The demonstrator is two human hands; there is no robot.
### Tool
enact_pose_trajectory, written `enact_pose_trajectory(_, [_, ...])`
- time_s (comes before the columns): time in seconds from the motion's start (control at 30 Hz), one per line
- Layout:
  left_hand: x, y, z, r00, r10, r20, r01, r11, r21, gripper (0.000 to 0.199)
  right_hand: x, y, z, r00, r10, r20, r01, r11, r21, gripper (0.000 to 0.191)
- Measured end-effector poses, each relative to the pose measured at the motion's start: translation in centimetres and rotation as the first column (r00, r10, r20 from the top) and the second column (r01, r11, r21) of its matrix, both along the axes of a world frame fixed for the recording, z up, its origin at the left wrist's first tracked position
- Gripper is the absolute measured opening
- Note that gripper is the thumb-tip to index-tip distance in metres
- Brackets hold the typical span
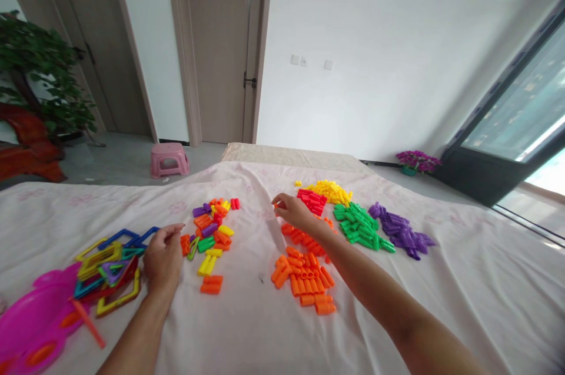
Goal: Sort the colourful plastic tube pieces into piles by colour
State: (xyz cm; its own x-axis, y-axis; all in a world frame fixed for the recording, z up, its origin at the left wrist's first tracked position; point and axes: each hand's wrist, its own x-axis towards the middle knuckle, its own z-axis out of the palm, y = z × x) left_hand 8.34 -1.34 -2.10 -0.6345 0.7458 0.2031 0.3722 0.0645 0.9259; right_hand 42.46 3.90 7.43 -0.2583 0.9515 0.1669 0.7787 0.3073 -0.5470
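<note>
My left hand [163, 254] is over the cloth between the magnetic frame pieces [103, 260] and a mixed group of coloured tubes [212, 225]. Its fingers are curled together, and whatever they hold, if anything, is too small to name. My right hand [289, 209] reaches beyond the orange tubes [306, 275], beside the red tubes [312, 201]. A small orange piece shows at its pinched fingertips. Yellow tubes [331, 191], green tubes [359, 225] and purple tubes [401, 231] lie in separate piles to the right.
A pink tray [39, 310] with orange parts lies at the left edge of the cloth-covered table [229, 334]. Past the table stand a pink stool [169, 159], a leafy plant [44, 69] and a pot of purple flowers [417, 161].
</note>
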Motion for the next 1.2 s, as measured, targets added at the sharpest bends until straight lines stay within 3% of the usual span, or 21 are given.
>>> enact_pose_trajectory(0.13, [0.1, -0.2, 0.4, 1.0, 0.004, -0.028, -0.005, 1.0, -0.021, 0.029, 5.6, -0.9, -0.6, 0.989, -0.074, -0.131, 0.081, 0.995, 0.049, 0.015])
enact_pose_trajectory(0.23, [0.0, -0.3, 0.5, 0.999, 0.01, -0.035, -0.011, 1.0, -0.027, 0.029, 8.1, -1.7, -1.7, 0.977, -0.123, -0.174, 0.129, 0.991, 0.026, 0.017])
enact_pose_trajectory(0.37, [-0.1, -0.2, 0.3, 0.999, 0.011, -0.032, -0.012, 0.999, -0.044, 0.029, 9.4, -3.2, -2.4, 0.978, -0.166, -0.128, 0.167, 0.986, -0.001, 0.017])
enact_pose_trajectory(0.53, [-0.2, -0.1, 0.0, 1.0, 0.004, -0.027, -0.005, 1.0, -0.017, 0.029, 9.2, -4.2, -1.2, 0.96, -0.278, 0.011, 0.276, 0.956, 0.103, 0.017])
enact_pose_trajectory(0.63, [-0.1, -0.1, -0.1, 1.0, -0.009, -0.02, 0.009, 1.0, -0.005, 0.03, 7.5, -3.4, 0.0, 0.964, -0.265, 0.003, 0.261, 0.951, 0.166, 0.018])
enact_pose_trajectory(0.73, [0.0, 0.0, -0.1, 0.999, -0.014, -0.035, 0.014, 1.0, 0.012, 0.029, 4.0, -1.9, 0.6, 0.992, -0.128, -0.013, 0.128, 0.982, 0.141, 0.021])
enact_pose_trajectory(0.93, [0.0, 0.2, -0.2, 1.0, -0.003, -0.013, 0.003, 1.0, 0.029, 0.028, -5.7, 2.7, -0.5, 0.986, 0.096, 0.133, -0.098, 0.995, 0.004, 0.033])
enact_pose_trajectory(1.07, [0.0, 0.2, -0.1, 1.0, 0.01, 0.009, -0.01, 1.0, 0.016, 0.027, -10.7, 5.8, -2.2, 0.96, 0.086, 0.265, -0.077, 0.996, -0.043, 0.042])
enact_pose_trajectory(1.2, [0.1, 0.1, 0.2, 1.0, 0.0, 0.007, 0.0, 1.0, 0.018, 0.028, -13.5, 7.4, -3.1, 0.931, 0.033, 0.363, -0.019, 0.999, -0.041, 0.047])
